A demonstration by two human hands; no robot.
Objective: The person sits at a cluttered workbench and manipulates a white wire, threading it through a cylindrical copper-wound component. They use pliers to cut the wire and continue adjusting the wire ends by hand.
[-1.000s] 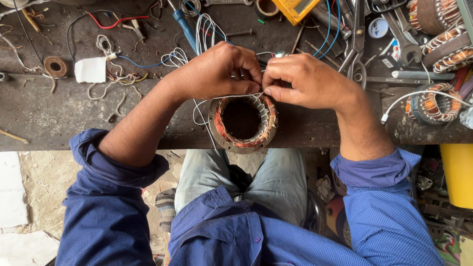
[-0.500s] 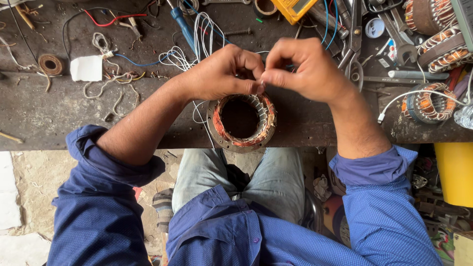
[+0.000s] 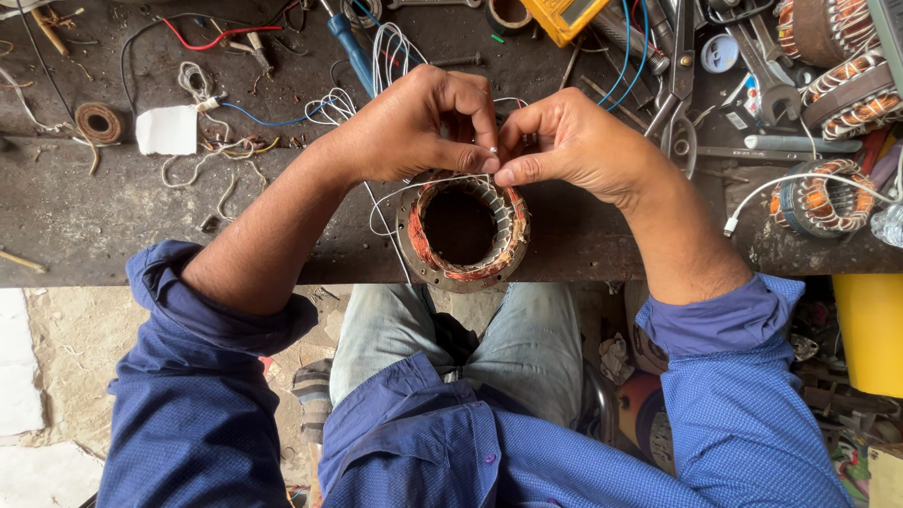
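Copper windings glow inside the stator (image 3: 463, 230), sitting at the near edge of the dark bench (image 3: 113, 216), right over the lap. Both hands meet just above its rim at twelve o'clock. The left hand (image 3: 414, 127) has its fingers pinched narrow on a thin white wire (image 3: 395, 193), the right hand (image 3: 574, 141) pinching the same spot, fingertips touching. More white wire trails off toward ten o'clock. Scissors (image 3: 679, 85) lie at two o'clock, another wound coil (image 3: 816, 196) at three.

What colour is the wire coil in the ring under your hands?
Copper-orange, wound inside the grey metal ring; the head view shows it best.
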